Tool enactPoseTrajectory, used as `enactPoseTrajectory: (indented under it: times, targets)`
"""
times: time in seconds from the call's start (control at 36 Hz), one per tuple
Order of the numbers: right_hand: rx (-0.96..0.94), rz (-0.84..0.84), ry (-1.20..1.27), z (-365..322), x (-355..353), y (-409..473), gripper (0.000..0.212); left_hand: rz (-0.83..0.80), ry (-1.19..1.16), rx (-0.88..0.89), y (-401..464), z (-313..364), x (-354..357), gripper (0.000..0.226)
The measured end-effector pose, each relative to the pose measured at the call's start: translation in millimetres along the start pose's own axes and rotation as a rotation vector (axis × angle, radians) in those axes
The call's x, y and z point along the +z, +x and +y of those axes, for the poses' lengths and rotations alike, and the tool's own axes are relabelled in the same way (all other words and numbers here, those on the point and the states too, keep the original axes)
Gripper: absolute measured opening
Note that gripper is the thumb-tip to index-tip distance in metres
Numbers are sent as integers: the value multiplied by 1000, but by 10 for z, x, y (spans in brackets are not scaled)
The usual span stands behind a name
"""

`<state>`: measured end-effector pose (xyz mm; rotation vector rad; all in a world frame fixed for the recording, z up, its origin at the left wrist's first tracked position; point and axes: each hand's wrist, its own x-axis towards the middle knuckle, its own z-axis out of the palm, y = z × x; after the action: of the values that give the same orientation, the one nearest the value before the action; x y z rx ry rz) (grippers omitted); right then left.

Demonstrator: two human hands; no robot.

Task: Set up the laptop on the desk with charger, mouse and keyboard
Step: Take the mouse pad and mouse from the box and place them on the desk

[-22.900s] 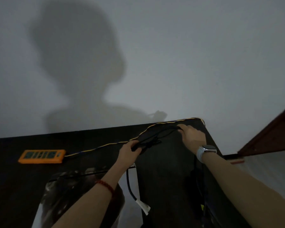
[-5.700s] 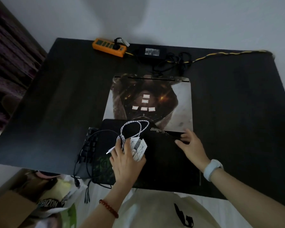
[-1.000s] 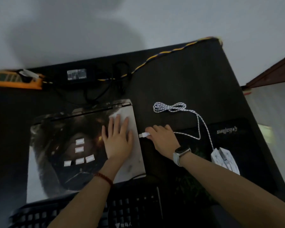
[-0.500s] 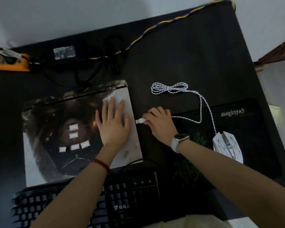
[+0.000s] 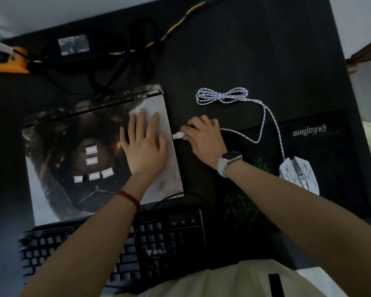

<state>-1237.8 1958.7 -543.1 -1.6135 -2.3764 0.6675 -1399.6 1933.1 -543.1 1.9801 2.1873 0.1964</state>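
The closed laptop (image 5: 73,159), its lid covered by a dark picture, lies on the black desk (image 5: 234,50). My left hand (image 5: 142,144) rests flat on the lid's right side. My right hand (image 5: 204,138) pinches the white USB plug (image 5: 177,136) of the mouse cable, its tip just off the laptop's right edge. The braided cable (image 5: 223,96) loops back to the white mouse (image 5: 299,174) on the black mouse pad (image 5: 321,159). A black keyboard (image 5: 165,239) sits in front of the laptop. The charger brick (image 5: 73,45) lies at the back.
An orange power strip (image 5: 7,63) sits at the back left edge with a plug in it. A yellow and black cord (image 5: 180,22) runs along the desk's far side. Tangled black charger cables (image 5: 124,67) lie behind the laptop.
The view has tilted further down toward the desk. My right hand still holds the USB plug beside the laptop's right edge, and my left hand stays flat on the lid.
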Motion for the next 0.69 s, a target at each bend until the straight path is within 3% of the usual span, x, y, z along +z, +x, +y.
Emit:
enactPoseTrajectory:
  times: [0.69]
  targets:
    - [-14, -70, -32, 66, -50, 30, 26, -5, -12, -2, 10, -5, -14, 50]
